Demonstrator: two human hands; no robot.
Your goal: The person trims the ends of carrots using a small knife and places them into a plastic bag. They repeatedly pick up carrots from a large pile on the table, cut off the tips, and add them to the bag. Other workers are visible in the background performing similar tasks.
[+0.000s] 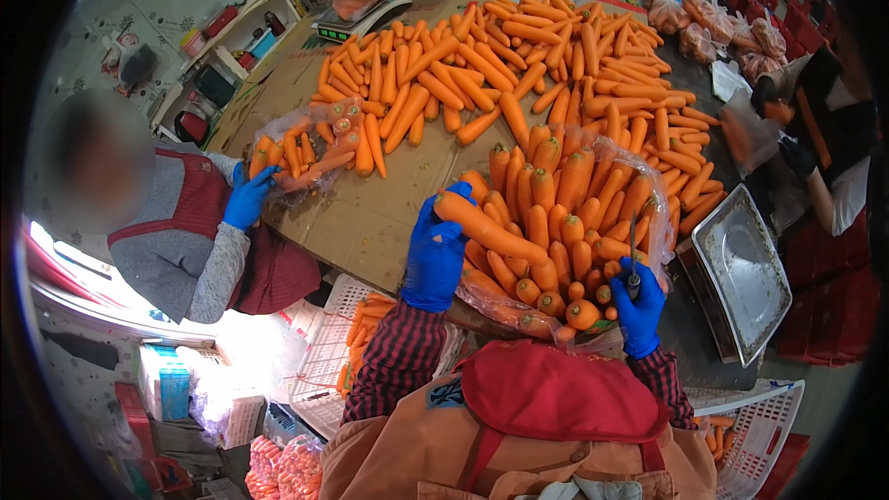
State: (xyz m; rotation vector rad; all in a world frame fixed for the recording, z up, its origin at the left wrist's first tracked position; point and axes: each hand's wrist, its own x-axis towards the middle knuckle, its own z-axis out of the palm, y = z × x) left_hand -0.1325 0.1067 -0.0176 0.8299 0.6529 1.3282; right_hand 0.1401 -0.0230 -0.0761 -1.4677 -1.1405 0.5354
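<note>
Here, one large carrot (491, 230) slants over the clear bag of carrots (661, 213), its left end gripped in the gloved left hand (435, 264), checked forearm (400, 352) angling up. Right hand (639, 310) wrapped around a slim tool (633, 284), probably a knife, blade upright, near the bag's right edge. Beyond: heaped carrots (491, 69) on cardboard (324, 231).

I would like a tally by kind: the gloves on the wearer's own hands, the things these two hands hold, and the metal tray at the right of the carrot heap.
Blue gloves, on the left hand and right hand: 2
Held carrot: 1
Held knife: 1
Metal tray: 1
Total: 5
</note>
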